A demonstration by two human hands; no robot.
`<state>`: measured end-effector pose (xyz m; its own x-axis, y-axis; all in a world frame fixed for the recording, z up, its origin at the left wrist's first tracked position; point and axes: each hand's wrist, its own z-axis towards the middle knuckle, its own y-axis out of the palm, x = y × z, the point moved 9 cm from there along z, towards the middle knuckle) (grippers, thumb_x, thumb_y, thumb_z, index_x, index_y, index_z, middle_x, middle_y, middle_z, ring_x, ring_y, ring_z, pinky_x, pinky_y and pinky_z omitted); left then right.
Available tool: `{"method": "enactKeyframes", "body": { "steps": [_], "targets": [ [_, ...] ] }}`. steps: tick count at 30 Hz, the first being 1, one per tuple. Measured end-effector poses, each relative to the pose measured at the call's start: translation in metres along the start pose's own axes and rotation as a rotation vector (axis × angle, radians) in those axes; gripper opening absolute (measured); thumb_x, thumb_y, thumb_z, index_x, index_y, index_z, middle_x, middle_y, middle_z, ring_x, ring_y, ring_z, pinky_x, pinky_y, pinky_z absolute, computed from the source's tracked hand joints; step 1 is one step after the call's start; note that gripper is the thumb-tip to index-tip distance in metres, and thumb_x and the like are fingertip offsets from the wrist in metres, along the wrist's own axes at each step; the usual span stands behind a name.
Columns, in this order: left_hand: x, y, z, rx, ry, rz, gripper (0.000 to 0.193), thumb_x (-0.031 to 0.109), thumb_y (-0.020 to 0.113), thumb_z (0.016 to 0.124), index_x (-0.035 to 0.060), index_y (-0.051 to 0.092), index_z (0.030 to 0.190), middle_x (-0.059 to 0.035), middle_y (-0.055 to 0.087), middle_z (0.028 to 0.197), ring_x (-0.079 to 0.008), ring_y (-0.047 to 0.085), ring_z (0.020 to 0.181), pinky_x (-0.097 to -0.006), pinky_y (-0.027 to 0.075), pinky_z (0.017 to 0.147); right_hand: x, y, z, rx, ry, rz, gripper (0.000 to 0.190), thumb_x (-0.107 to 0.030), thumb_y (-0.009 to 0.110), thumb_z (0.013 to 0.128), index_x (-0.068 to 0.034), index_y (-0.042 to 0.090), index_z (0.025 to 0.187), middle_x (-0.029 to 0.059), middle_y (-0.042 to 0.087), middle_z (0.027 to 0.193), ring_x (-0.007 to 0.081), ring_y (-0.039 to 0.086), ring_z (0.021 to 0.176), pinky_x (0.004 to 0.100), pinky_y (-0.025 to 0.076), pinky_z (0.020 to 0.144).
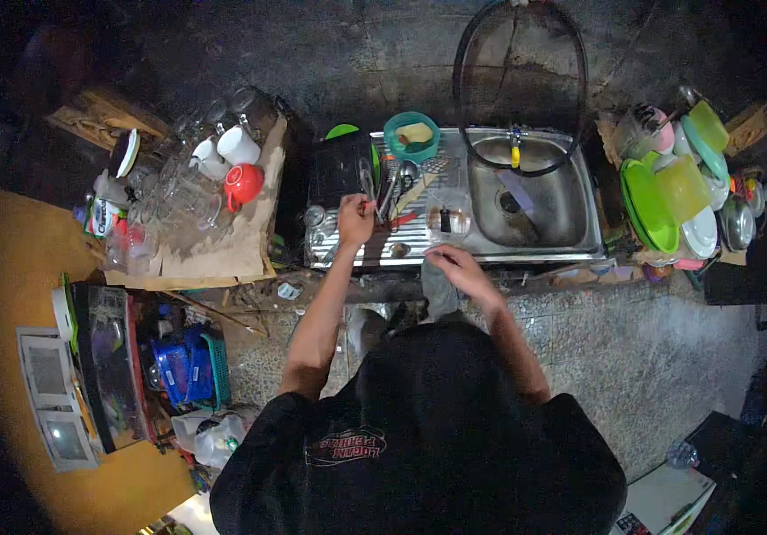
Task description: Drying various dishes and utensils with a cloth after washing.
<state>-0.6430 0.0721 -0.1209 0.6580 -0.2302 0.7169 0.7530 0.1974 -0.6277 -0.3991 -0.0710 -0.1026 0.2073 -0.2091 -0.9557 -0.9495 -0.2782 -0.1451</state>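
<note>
My left hand point(357, 221) is over the left part of the ribbed steel drainboard point(330, 254), its fingers pinched around a small red thing too blurred to name. Beside it lie metal utensils, among them a ladle point(409, 172), a slotted turner point(434, 165) and a pale wooden-looking utensil point(415, 194). A red handle point(405, 219) rests just right of that hand. My right hand point(457, 267) hovers at the sink unit's front edge with fingers partly curled; whether it holds anything is hidden. Closest to it stands a clear plastic container point(449, 217).
The sink basin point(551, 221) has a yellow-handled tap point(515, 155) with a black hose point(584, 73) looped above. A teal bowl point(393, 134) holds a sponge. Glasses and a red cup point(244, 183) stand left on cardboard point(223, 261); green plates point(651, 207) are stacked right.
</note>
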Motion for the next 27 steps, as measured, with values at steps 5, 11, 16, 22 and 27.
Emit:
{"method": "enactKeyframes", "body": {
  "steps": [5, 11, 16, 22, 27],
  "targets": [
    [-0.02, 0.001, -0.003, -0.032, -0.187, -0.377, 0.019, 0.018, 0.068, 0.097, 0.0017, 0.06, 0.101, -0.0037, 0.059, 0.088, -0.0123, 0.056, 0.08, -0.0287, 0.049, 0.074, -0.002, -0.008, 0.004, -0.03, 0.004, 0.058, 0.042, -0.039, 0.064, 0.099, -0.003, 0.07, 0.121, 0.01, 0.071, 0.119, 0.0196, 0.062, 0.113, 0.033, 0.046, 0.099],
    [-0.051, -0.006, -0.005, -0.091, -0.221, -0.435, 0.017, 0.022, 0.059, 0.105, 0.006, 0.054, 0.104, 0.0022, 0.055, 0.082, -0.0066, 0.051, 0.076, -0.0245, 0.044, 0.066, 0.009, 0.013, 0.034, -0.139, -0.014, -0.051, 0.045, -0.04, 0.065, 0.098, -0.004, 0.069, 0.124, 0.0137, 0.068, 0.123, 0.0234, 0.061, 0.118, 0.0355, 0.045, 0.103],
    [-0.057, -0.004, -0.016, -0.071, -0.369, -0.675, 0.017, 0.026, 0.055, 0.106, 0.0091, 0.052, 0.108, 0.0001, 0.058, 0.08, -0.0084, 0.055, 0.067, -0.0272, 0.048, 0.057, 0.019, 0.044, 0.044, -0.1, 0.192, -0.127, 0.057, -0.05, 0.066, 0.094, -0.005, 0.066, 0.13, 0.0167, 0.065, 0.129, 0.0261, 0.058, 0.124, 0.0373, 0.043, 0.107],
    [-0.025, 0.008, -0.021, -0.218, -0.421, -0.548, 0.017, 0.027, 0.052, 0.108, 0.0099, 0.052, 0.11, -0.0028, 0.06, 0.085, -0.0099, 0.057, 0.072, -0.0298, 0.052, 0.058, 0.116, 0.064, 0.112, 0.153, 0.347, 0.286, 0.045, -0.038, 0.066, 0.097, -0.004, 0.067, 0.126, 0.0078, 0.069, 0.12, 0.0177, 0.061, 0.113, 0.0318, 0.045, 0.1],
    [-0.042, -0.017, -0.044, -0.241, -0.396, -0.456, 0.025, 0.032, 0.053, 0.107, 0.0071, 0.053, 0.111, -0.0061, 0.062, 0.097, -0.0144, 0.055, 0.089, -0.0325, 0.047, 0.083, 0.052, 0.076, 0.127, 0.084, 0.333, 0.165, 0.048, -0.038, 0.066, 0.097, -0.002, 0.066, 0.129, 0.0087, 0.069, 0.123, 0.0191, 0.063, 0.111, 0.0338, 0.048, 0.096]
  ]
}}
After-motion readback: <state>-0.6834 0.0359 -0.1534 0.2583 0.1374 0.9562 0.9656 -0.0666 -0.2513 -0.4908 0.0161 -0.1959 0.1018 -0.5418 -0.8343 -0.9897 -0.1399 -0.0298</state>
